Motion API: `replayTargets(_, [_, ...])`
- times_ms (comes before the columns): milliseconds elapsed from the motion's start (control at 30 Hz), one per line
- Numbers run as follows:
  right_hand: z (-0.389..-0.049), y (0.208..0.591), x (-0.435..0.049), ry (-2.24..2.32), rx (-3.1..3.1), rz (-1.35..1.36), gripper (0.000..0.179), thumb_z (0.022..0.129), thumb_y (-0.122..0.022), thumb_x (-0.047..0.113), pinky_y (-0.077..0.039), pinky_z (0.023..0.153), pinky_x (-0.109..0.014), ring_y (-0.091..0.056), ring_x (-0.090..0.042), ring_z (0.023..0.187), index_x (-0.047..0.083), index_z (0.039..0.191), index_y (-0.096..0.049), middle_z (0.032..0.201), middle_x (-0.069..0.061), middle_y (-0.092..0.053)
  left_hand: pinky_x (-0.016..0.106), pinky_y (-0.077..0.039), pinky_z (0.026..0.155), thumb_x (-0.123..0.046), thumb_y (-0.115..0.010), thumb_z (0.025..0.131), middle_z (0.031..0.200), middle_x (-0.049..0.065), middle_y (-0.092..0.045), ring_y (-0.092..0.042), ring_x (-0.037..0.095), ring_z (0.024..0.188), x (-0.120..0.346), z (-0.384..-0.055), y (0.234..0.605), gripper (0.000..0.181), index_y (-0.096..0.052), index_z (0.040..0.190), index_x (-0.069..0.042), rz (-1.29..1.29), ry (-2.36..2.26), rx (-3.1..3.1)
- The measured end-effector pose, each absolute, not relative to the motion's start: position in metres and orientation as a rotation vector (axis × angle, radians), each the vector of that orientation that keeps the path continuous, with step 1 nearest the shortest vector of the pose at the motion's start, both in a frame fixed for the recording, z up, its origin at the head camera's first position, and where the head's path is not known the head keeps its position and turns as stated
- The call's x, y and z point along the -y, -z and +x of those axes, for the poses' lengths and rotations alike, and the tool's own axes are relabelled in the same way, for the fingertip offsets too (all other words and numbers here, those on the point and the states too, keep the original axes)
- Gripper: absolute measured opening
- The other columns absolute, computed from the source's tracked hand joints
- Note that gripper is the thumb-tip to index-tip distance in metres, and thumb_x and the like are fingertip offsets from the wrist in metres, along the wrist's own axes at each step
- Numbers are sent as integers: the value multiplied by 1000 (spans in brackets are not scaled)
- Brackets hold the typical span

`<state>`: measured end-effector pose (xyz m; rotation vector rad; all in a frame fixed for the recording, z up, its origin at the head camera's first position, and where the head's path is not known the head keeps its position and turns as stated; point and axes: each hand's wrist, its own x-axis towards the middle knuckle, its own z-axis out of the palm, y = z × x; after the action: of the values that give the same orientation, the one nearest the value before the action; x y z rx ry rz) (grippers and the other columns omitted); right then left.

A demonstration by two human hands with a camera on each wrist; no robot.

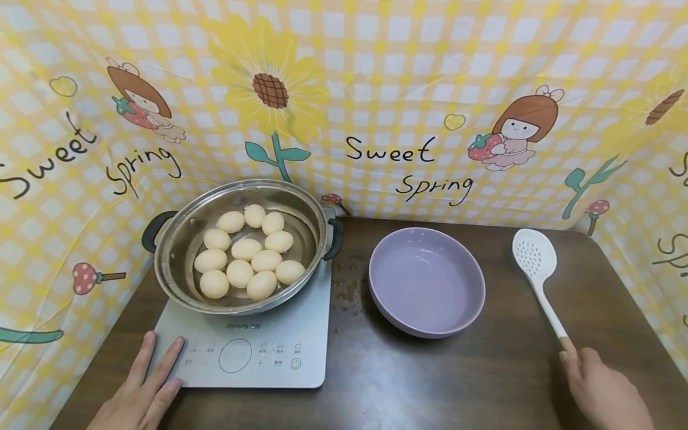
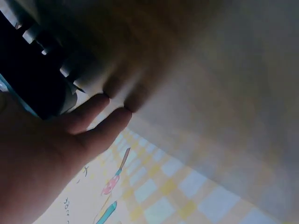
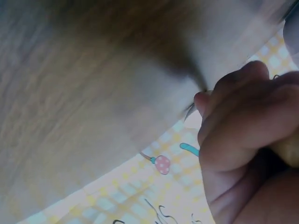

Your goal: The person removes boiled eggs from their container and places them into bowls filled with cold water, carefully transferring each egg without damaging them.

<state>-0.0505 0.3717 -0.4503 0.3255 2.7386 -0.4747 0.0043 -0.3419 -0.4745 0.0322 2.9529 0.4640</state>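
Observation:
My left hand (image 1: 137,388) lies with its fingers spread at the front left corner of a white induction cooker (image 1: 199,371), fingertips on its edge. On the cooker stands a steel pot (image 1: 183,242) with black side handles, holding water and several pale eggs (image 1: 246,249). At the right, my right hand (image 1: 607,388) grips the wooden end of a white slotted skimmer (image 1: 544,263), whose perforated head points away from me over the table. Curled fingers of the right hand (image 3: 252,126) show in the right wrist view, with most of the skimmer hidden.
A shallow purple bowl (image 1: 427,280) sits between the cooker and the skimmer on the dark wooden table (image 1: 398,382). Water drops (image 1: 346,289) lie between pot and bowl. A yellow checked cloth (image 1: 376,77) lines the back and sides.

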Motion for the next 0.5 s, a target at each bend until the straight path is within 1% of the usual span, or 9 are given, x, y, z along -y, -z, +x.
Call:
replayTargets(33, [-52, 450, -373, 472, -2742, 310, 66, 110, -23, 46, -46, 58, -49, -54, -27, 63, -17, 113, -43, 72, -7, -55, 71, -43, 67, -43, -36, 110, 164, 16, 25, -36, 73, 118, 341, 5, 474, 66, -5, 164, -24, 30, -462, -2957])
replayTargets(100, [-53, 450, -374, 470, -2750, 299, 61, 110, -26, 42, -46, 59, -51, -55, -29, 65, -16, 114, -44, 74, -9, -57, 71, -43, 67, -43, -36, 110, 164, 18, 24, -36, 73, 118, 340, 5, 473, 65, -5, 164, -24, 26, -454, -2963])
replayTargets(200, [-53, 450, -376, 478, -2745, 308, 54, 110, -30, 39, -46, 60, -51, -55, -29, 65, -14, 110, -44, 73, -9, -57, 72, -42, 69, -42, -37, 110, 164, 19, 21, -37, 73, 117, 339, 6, 473, 64, -7, 164, -23, 27, -458, -2979])
replayTargets(300, [-54, 450, -378, 499, -2743, 328, 53, 109, -31, 40, -46, 60, -50, -54, -30, 65, -12, 109, -43, 73, -10, -56, 73, -41, 70, -42, -37, 110, 165, 18, 20, -37, 73, 117, 338, 6, 475, 64, -9, 164, -24, 32, -471, -2990])
replayTargets(367, [-55, 449, -380, 496, -2754, 333, 59, 109, -30, 43, -46, 63, -52, -58, -33, 69, -14, 112, -44, 78, -17, -59, 74, -40, 70, -41, -38, 110, 165, 17, 20, -37, 73, 118, 338, 5, 475, 64, -9, 164, -24, 30, -491, -2988])
replayTargets(467, [-56, 448, -385, 478, -2778, 300, 67, 109, -28, 47, -46, 67, -57, -63, -41, 78, -17, 118, -46, 93, -28, -64, 75, -39, 71, -42, -37, 110, 165, 16, 23, -35, 75, 118, 340, 2, 475, 64, -8, 164, -24, 12, -525, -2958])
replayTargets(500, [-56, 447, -386, 471, -2792, 282, 68, 109, -29, 47, -46, 68, -57, -63, -42, 79, -17, 119, -48, 95, -29, -65, 76, -39, 72, -43, -36, 110, 164, 16, 24, -34, 75, 118, 341, 2, 475, 64, -7, 164, -24, 2, -542, -2940])
